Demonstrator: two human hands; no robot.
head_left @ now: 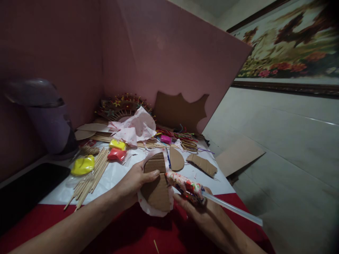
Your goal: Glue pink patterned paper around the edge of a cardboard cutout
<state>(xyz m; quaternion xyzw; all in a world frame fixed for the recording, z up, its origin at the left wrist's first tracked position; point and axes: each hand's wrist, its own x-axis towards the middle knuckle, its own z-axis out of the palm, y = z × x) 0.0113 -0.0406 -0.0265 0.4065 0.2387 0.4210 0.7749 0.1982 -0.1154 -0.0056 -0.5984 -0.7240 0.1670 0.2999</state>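
My left hand (140,181) grips the left side of a brown cardboard piece (156,194), the thumb lying on top of it. White spotted fabric (152,210) lies under the cardboard and sticks out round its edge. My right hand (200,208) is closed round a hot glue gun (185,185) with a flowery cover. Its tip meets or nearly meets the right edge of the cardboard. A clear glue stick (234,208) juts out of the gun's back end toward the lower right. Just beyond sits a rounded cardboard cutout (176,158).
Wooden sticks (92,176) and packets of yellow clay (83,165) and red clay (116,154) lie left. Behind are crumpled spotted fabric (137,128), scissors (189,145) and a jagged cardboard sheet (180,109). A cardboard scrap (202,164) lies right; a black flat object (39,187) is far left.
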